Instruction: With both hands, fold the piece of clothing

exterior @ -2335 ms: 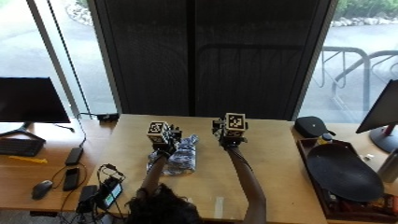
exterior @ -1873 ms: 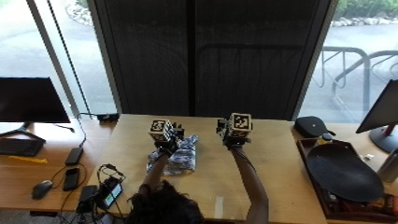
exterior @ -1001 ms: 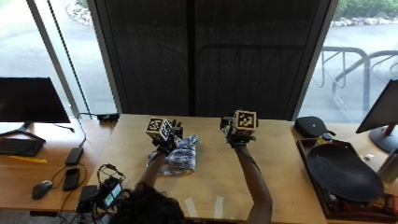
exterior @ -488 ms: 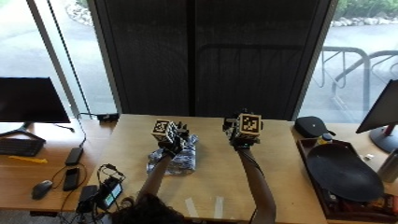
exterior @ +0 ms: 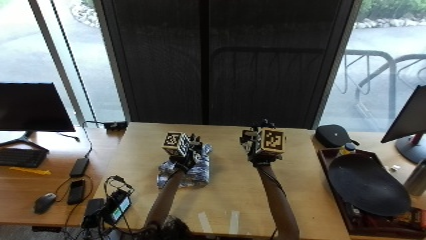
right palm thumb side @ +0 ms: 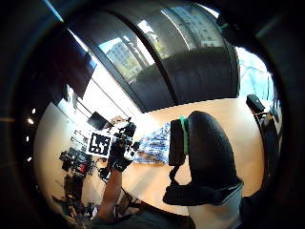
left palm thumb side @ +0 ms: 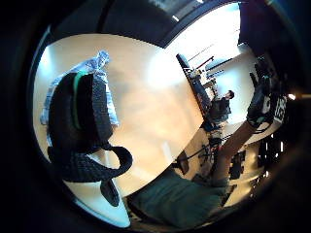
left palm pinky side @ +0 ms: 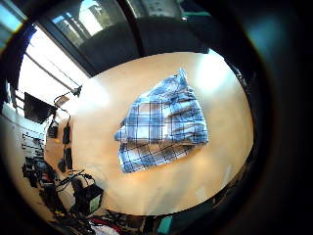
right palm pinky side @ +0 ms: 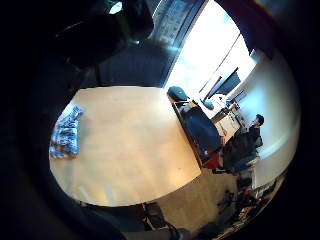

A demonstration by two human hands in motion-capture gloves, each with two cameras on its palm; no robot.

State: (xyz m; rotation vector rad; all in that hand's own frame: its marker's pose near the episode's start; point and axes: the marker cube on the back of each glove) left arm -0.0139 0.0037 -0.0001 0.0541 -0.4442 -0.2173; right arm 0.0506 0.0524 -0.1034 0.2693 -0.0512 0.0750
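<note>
A person at a pale wooden surface (exterior: pixel 226 200) has both gloved hands raised above it. The piece of clothing (exterior: pixel 185 172) — a blue-and-white plaid garment — lies in a folded bundle on the surface, toward the person's left side. The left hand (exterior: pixel 183 150) hovers over the bundle's far end; whether it touches the cloth cannot be told. Its palm view shows the whole garment lying free, so that grip appears to hold nothing. The right hand (exterior: pixel 263 145) is up in the air well apart from the cloth, its grip also on nothing; how far its fingers are parted cannot be told.

The bundle's long axis runs away from the person, with a narrow, bunched end pointing toward the windows and the wider end nearer the person.

The risk, as a judgement: the folded layers look loose and uneven — a one-handed tug at the far end could drag them open or skew the bundle.
</note>
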